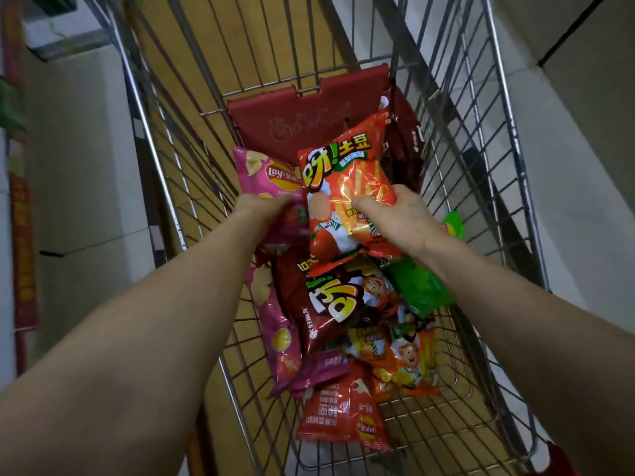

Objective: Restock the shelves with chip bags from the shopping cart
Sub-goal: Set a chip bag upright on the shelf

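Observation:
I look down into a wire shopping cart [457,139] holding several chip bags. My right hand [395,218] grips an orange-red potato-stick bag [347,187] by its lower right part and holds it above the pile. My left hand [264,204] is closed on the edge of a pink Lay's bag [271,173] at the left of the cart. Beneath lie a dark red bag [330,304], a green bag [419,286], an orange bag [405,362], another pink bag [275,334] and a red Lay's bag [340,413].
A red plastic child-seat flap [309,108] stands at the cart's far end, with a dark brown bag [402,142] leaning beside it. Pale tiled floor lies on both sides. A red strip [24,252] runs along the left edge. No shelf is in view.

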Available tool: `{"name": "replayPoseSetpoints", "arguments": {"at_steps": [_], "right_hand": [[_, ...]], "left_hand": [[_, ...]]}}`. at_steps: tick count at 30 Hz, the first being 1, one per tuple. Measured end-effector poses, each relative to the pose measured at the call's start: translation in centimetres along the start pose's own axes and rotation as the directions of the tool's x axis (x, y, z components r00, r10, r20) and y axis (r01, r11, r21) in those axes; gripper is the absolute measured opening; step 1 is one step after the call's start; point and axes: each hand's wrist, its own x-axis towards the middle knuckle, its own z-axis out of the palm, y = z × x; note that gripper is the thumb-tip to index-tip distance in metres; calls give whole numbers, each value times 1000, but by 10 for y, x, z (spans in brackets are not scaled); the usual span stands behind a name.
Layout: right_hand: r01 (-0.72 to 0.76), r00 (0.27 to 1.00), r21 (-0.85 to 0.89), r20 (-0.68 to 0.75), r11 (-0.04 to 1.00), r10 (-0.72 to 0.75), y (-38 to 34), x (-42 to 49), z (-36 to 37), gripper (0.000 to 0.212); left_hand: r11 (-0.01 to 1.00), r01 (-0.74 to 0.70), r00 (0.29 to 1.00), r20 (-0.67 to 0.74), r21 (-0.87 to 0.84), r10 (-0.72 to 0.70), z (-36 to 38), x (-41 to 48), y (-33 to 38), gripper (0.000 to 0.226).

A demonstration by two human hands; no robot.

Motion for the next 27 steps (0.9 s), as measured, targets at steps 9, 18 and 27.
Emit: {"name": "replayPoseSetpoints", "arguments": {"at_steps": [9,18,27], "right_hand": [[71,997,122,-17,990,-70,-29,-15,-28,33],[250,968,205,-67,946,-241,-82,-76,-91,65],[468,871,200,-266,861,-412,-136,-181,-183,68]], "left_hand": [[954,-12,972,220,-300,81,-11,-43,4,45],[890,-156,891,327,-429,314,-35,-114,53,72],[769,-401,720,348,-498,600,-49,-235,125,76]]}}
